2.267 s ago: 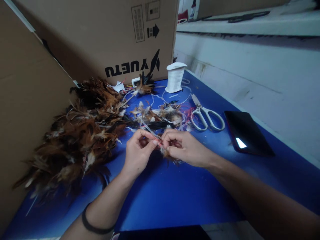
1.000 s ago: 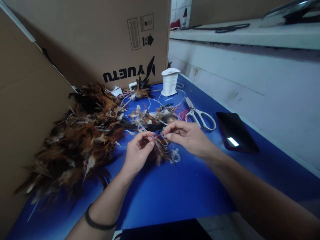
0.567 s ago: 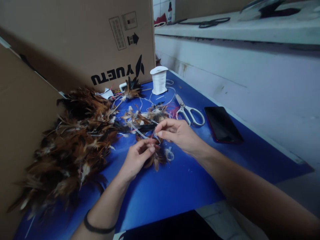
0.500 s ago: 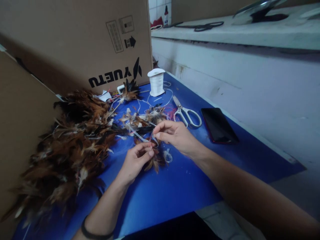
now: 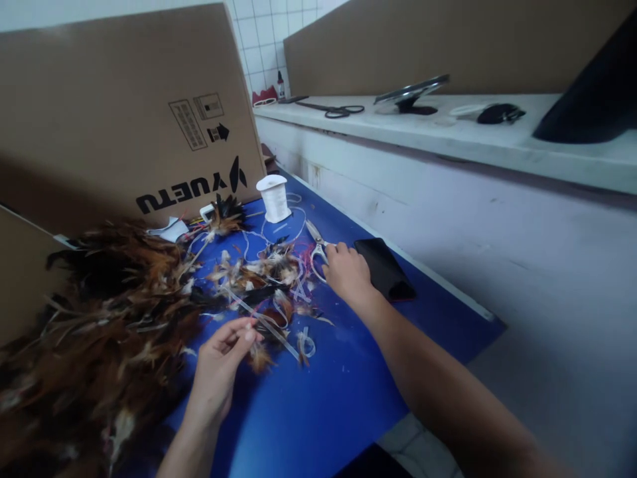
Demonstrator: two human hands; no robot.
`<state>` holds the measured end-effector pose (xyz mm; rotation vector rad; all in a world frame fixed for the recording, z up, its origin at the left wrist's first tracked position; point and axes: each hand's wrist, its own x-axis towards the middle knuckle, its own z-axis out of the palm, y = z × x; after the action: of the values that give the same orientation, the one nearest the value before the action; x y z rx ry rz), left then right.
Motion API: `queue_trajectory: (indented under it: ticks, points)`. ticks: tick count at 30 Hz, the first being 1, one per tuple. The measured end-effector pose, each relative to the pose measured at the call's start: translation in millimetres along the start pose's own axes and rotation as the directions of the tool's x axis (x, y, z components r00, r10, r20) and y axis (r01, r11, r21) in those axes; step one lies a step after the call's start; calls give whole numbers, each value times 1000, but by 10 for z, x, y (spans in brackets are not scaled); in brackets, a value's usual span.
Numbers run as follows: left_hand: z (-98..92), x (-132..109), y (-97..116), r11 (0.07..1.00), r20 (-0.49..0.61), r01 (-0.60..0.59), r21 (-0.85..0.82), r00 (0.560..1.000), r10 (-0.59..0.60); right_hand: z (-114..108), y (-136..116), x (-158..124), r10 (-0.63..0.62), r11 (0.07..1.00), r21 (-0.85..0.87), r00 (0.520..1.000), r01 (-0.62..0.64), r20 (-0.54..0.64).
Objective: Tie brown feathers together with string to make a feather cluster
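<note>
My left hand (image 5: 221,358) pinches a small bundle of brown feathers (image 5: 259,355) tied to a clear plastic strip, low over the blue table (image 5: 318,411). My right hand (image 5: 346,272) has reached out to the white-handled scissors (image 5: 316,242) and lies over their handles, fingers curled around them. The blades point away towards the white spool of thread (image 5: 273,198). Loose feathers and strips (image 5: 263,275) lie between the two hands.
A big heap of brown and black feathers (image 5: 99,318) fills the left side. A cardboard box (image 5: 124,119) stands behind. A black phone (image 5: 384,269) lies right of the scissors. A white ledge (image 5: 448,139) with scissors and other items runs along the right.
My right hand let go of the feather bundle and moved right and away onto the scissors. The left hand kept the bundle and sank lower. The camera swung to the right.
</note>
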<state>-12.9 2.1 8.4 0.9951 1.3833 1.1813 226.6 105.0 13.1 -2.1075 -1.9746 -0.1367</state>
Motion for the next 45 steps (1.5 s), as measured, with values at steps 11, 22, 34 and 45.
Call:
queue_trajectory:
  ticks: [11, 22, 34, 45]
  points:
    - [-49, 39, -18, 1000, -29, -3, -26, 1000, 2, -17, -10, 47, 132, 990, 27, 987, -135, 90]
    - [-75, 50, -23, 997, -82, -72, 39, 994, 75, -297, 170, -33, 260, 571, 796, 964, -202, 58]
    - [-46, 38, 17, 992, -53, -128, -3, 990, 127, -596, -17, -798, -441, -124, 886, 825, -447, 354]
    - [-16, -29, 108, 973, -116, -218, -75, 971, 208, -488, -165, -1511, -526, 32, 712, 594, -702, 609]
